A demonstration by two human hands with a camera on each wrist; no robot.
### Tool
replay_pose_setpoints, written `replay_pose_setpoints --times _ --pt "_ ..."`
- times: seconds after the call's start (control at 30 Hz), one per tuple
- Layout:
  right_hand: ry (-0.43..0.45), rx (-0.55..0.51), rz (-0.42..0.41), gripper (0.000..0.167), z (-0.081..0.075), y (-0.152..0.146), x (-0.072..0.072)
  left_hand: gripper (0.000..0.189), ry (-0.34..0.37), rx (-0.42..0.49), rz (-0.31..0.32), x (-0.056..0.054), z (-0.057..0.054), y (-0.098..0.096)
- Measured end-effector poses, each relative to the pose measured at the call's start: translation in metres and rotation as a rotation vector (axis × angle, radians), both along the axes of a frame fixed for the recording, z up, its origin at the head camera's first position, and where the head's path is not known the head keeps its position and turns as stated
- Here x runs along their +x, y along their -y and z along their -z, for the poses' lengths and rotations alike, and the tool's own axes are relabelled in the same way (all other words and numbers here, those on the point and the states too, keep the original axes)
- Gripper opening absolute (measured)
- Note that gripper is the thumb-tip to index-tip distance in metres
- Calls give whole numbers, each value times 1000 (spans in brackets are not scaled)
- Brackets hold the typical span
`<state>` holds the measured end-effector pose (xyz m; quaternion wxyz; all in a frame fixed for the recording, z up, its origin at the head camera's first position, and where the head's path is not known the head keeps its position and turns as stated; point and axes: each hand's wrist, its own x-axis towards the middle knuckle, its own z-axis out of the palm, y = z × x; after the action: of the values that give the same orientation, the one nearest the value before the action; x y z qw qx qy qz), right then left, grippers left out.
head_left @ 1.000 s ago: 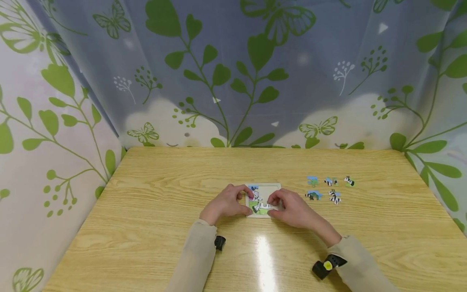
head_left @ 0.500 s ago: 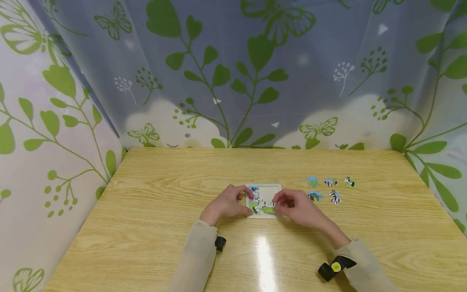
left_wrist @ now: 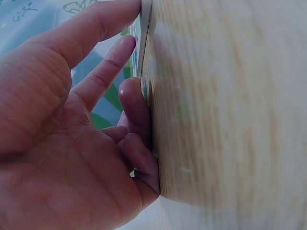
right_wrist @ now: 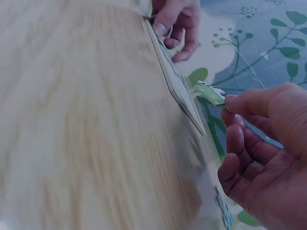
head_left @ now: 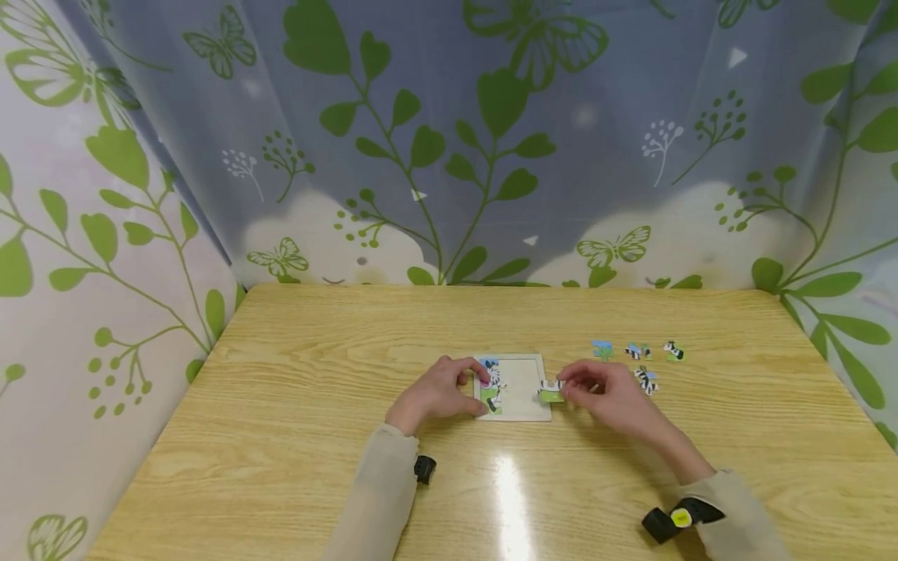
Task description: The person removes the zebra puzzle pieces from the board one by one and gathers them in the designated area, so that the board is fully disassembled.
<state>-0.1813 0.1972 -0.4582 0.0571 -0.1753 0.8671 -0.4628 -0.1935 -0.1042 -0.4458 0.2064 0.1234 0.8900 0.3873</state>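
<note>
In the head view my left hand point(head_left: 436, 393) holds the left side of a small puzzle tray point(head_left: 522, 417), thumb near its lower corner and index finger higher up. Zebra-head pieces point(head_left: 493, 382) lie along the tray's left side; the rest of its bed is bare. My right hand point(head_left: 609, 397) pinches a green-and-white striped puzzle piece point(head_left: 550, 392) between thumb and fingers, over the tray's right edge. In the right wrist view the piece point(right_wrist: 211, 93) is tilted and raised off the tray point(right_wrist: 178, 91). The left wrist view shows the tray's edge point(left_wrist: 144, 43) by the thumb and fingers.
Loose puzzle pieces lie right of the tray: a blue-green one point(head_left: 602, 349), a blue, black and white one point(head_left: 637, 351), a black-and-white one point(head_left: 673, 350) and a striped one point(head_left: 646, 380). The wooden table point(head_left: 316, 335) meets a patterned curtain point(head_left: 449, 195) behind.
My right hand has lifted the striped piece out of the tray and carried it right, baring the tray's bed. The left hand stays on the tray.
</note>
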Motion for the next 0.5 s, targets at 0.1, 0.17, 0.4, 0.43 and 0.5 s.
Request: replay_pose_setpoints --times 0.1,0.17,0.4,0.43,0.5 --pt "1 -1 19 13 -3 -10 2 33 -2 -5 1 0 0 0" --pt "1 -7 32 13 -6 -17 3 34 -1 -4 -2 0 0 0" --pt "-63 35 85 12 -11 -41 6 34 2 4 -5 0 0 1" --pt "-66 44 95 12 -11 -45 7 34 1 4 -5 0 0 1" --pt "-61 53 116 13 -13 -52 8 33 0 1 -5 0 0 1"
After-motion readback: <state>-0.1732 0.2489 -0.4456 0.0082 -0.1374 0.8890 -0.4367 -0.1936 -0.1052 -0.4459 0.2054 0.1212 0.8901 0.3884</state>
